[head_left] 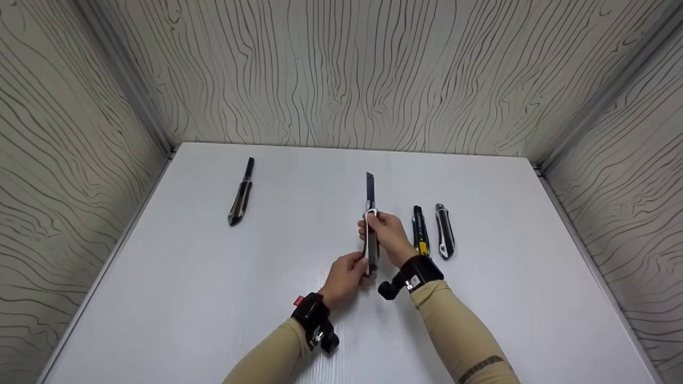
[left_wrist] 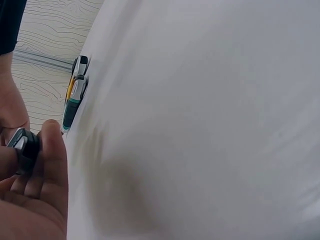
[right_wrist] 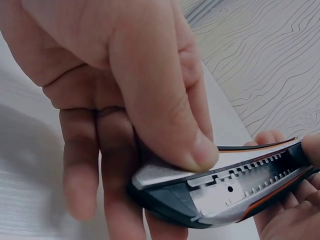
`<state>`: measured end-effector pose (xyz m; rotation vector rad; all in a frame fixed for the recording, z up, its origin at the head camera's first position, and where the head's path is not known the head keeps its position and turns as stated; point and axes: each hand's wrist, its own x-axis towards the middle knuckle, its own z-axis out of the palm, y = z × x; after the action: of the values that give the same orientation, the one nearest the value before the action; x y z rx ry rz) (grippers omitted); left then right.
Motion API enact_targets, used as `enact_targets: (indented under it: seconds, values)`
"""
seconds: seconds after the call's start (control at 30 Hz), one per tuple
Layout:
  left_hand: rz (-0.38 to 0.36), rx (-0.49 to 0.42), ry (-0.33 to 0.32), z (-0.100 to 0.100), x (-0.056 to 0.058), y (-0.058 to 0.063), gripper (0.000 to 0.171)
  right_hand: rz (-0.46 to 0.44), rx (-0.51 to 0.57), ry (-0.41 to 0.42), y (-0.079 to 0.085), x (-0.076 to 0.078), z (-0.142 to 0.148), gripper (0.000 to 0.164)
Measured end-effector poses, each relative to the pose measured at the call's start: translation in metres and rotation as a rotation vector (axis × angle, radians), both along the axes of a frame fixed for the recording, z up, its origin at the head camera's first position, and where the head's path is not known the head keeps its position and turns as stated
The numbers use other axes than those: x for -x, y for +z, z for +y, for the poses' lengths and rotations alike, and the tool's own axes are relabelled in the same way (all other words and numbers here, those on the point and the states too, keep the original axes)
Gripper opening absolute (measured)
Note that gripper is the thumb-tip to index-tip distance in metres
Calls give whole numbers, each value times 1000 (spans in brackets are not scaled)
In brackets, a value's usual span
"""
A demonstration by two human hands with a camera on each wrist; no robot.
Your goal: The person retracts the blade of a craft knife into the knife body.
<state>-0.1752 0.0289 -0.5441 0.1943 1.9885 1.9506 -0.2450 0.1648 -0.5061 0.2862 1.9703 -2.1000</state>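
Note:
Over the middle of the table, both hands hold one utility knife (head_left: 373,245), its long dark blade (head_left: 370,188) extended away from the person. My right hand (head_left: 392,237) grips the front of the handle, thumb along its top. Lower down, my left hand (head_left: 344,277) pinches the rear end. The right wrist view gives a close look at the knife's silver, dark and orange handle (right_wrist: 225,192), with the left thumb (right_wrist: 205,152) pressed on it and a toothed slot along its side. In the left wrist view the left hand (left_wrist: 47,185) is around the handle end (left_wrist: 26,150).
Right of the hands lie a dark green utility knife with a yellow part (head_left: 420,229) and a silver and dark one (head_left: 445,232). Another utility knife (head_left: 241,196) lies at the far left, its dark blade out. Patterned panels (head_left: 336,74) border the white table (head_left: 187,298).

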Motion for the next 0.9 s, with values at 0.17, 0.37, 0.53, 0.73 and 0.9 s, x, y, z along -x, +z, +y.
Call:
enact_targets:
  seconds: [0.17, 0.37, 0.53, 0.73, 0.9]
  values:
    - [-13, -1, 6, 0, 0, 0, 24, 2, -20, 17, 1, -1, 0, 35]
    - [-7, -17, 16, 0, -1, 1, 24, 7, -13, 23, 1, -2, 0, 33]
    - [-20, -32, 26, 0, -1, 0, 24, 1, -19, 34, 2, -2, 0, 33]
    - [-29, -20, 30, -1, -2, 2, 24, 14, 6, 72, 0, -3, 2, 37]
    - [-7, -9, 23, -1, -1, 3, 25, 2, 42, 86, 0, -5, 4, 41]
